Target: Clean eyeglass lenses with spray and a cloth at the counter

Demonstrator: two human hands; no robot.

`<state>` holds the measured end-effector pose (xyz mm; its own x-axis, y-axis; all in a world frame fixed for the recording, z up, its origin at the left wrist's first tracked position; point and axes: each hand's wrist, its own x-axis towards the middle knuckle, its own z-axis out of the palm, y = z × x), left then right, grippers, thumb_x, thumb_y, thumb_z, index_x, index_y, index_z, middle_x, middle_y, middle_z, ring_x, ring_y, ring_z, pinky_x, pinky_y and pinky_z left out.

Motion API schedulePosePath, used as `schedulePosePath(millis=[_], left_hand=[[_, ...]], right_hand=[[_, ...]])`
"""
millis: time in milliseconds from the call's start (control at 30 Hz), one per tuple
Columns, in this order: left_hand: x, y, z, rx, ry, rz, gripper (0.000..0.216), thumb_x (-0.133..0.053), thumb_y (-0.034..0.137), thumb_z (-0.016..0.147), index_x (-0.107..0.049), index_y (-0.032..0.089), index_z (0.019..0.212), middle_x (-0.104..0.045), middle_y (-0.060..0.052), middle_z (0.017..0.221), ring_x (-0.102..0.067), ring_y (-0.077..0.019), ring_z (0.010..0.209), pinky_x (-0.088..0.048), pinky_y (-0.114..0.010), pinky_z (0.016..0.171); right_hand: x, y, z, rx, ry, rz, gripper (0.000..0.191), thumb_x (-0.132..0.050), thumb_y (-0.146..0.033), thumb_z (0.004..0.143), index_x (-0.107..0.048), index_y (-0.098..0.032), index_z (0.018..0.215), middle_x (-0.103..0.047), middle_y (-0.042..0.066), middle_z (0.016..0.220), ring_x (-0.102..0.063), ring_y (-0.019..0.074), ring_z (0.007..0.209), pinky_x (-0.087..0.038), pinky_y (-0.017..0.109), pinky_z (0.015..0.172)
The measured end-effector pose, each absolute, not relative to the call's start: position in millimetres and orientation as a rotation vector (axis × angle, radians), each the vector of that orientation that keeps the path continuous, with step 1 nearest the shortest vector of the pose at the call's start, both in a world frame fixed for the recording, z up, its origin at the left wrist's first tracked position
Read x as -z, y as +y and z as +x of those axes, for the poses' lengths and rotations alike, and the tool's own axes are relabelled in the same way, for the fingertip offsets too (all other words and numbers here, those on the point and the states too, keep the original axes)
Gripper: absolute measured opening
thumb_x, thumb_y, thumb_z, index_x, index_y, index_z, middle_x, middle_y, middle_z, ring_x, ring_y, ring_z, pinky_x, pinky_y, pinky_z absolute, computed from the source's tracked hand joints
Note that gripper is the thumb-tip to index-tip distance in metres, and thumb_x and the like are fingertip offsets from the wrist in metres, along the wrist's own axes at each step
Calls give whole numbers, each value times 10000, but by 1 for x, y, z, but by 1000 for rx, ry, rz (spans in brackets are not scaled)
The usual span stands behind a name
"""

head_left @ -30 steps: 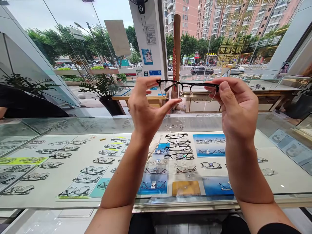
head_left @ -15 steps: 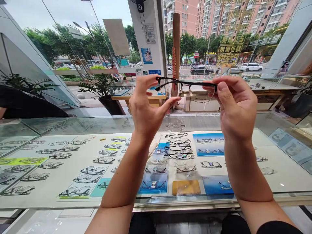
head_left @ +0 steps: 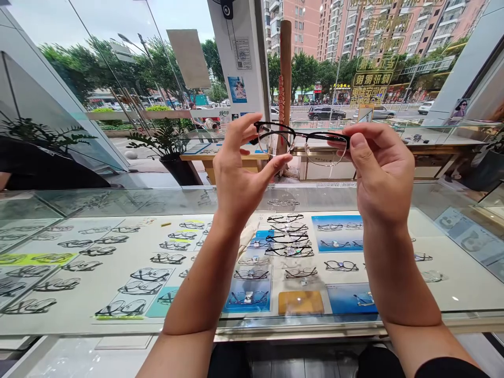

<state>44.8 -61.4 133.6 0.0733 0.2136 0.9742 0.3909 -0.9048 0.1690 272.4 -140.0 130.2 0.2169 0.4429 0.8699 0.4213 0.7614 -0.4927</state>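
Note:
A pair of eyeglasses (head_left: 323, 136) with black upper rims and thin metal lower rims is raised above the counter, lenses facing me. My right hand (head_left: 384, 176) pinches its right end near the hinge between thumb and fingers. Around the left lens, my left hand (head_left: 242, 178) grips with the index finger at the upper corner and the thumb along the lower rim. Part of the folded temples shows behind the lenses. Below both hands, more eyeglasses (head_left: 289, 239) with black frames lie stacked in a column on the glass display case (head_left: 232, 328).
Rows of eyeglasses (head_left: 147, 274) fill the case, some on blue cards (head_left: 260, 262). A tan case (head_left: 301, 303) lies near the front edge. Beyond stand a potted plant (head_left: 173, 149) and a wooden post (head_left: 285, 63). A person's dark sleeve (head_left: 47, 168) is at far left.
My left hand has shifted slightly right and its index finger sits a little higher at the frame's corner. The eyeglasses have barely moved. Outside, a white car has moved right.

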Motion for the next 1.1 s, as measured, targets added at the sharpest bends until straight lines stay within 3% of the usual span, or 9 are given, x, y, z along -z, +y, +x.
schedulePosePath(millis=[167,433,700,933,1100], left_hand=[[-134,-62,45,1952,-618,-2214,737,-885,714,860,-610,391,1463,-751,-81,1380,-752,-339,1299,-621,-433,942],[-136,-60,47,2069,-520,-2304,789,-864,764,852,-591,339,1458,-727,-106,1399,-753,-329,1300,-647,-441,975],[-137,-60,45,2055,-466,-2314,790,-857,744,874,-582,377,1517,-695,-102,1479,-769,-327,1264,-661,-430,922],[-139,-81,45,1784,-524,-2572,721,-940,605,843,-691,346,1467,-738,-104,1476,-741,-323,1280,-674,-420,926],[-143,-87,44,1729,-523,-2606,684,-932,566,863,-708,328,1464,-739,-110,1493,-743,-313,1280,-674,-403,927]], right_hand=[[-130,-138,275,-15,-1401,-766,296,-572,-572,1131,-742,-385,1287,-749,38,1242,-751,306,1282,-653,479,1077],[-132,-131,278,-170,-1367,-596,120,-720,-358,1067,-801,-289,1123,-784,45,1192,-753,249,1152,-631,458,1071],[-131,-129,280,-182,-1419,-678,158,-689,-376,1054,-799,-286,1126,-799,57,1193,-760,261,1159,-643,484,1088],[-135,-133,283,-341,-1641,-734,172,-833,-456,970,-844,-285,965,-839,58,1163,-769,269,1190,-639,472,1061],[-136,-135,287,-432,-1718,-786,278,-852,-537,955,-862,-264,904,-847,52,1042,-773,243,1020,-638,434,951]])
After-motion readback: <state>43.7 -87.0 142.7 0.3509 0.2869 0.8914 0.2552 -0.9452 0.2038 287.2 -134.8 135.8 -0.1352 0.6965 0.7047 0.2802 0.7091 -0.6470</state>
